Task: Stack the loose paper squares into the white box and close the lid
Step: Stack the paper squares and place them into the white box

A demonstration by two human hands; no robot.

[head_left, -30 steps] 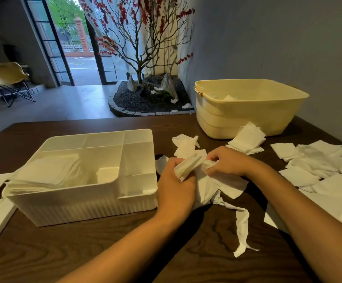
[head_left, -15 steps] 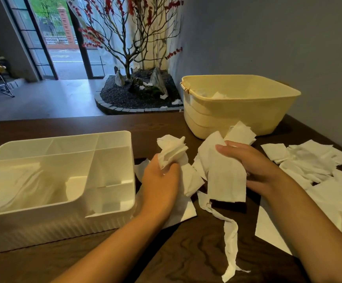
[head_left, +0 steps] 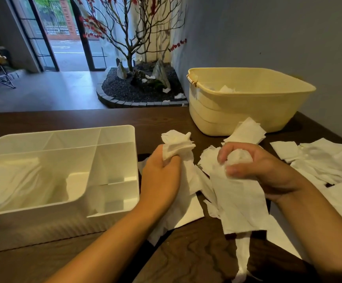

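Left hand [head_left: 162, 176] fingers are clenching crumpled paper squares [head_left: 176, 144]; right hand [head_left: 254, 170] fingers are bunching another wad. White box [head_left: 113, 160] is sitting open at 9 o'clock. Risk: crushed sheets are likely stacking unevenly, obstructing lid closure.

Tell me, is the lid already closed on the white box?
No, the white box stands open on the table, its dividers and the paper stacked in its big compartment plainly showing.

I see a dark wood worktop [head_left: 186, 252] with visible grain and a faint sheen. The white box [head_left: 113, 219] is smooth, matt plastic, ribbed outside. The paper squares [head_left: 319, 160] look soft, thin, crumpled. The yellow tub [head_left: 237, 115] is smooth plastic.
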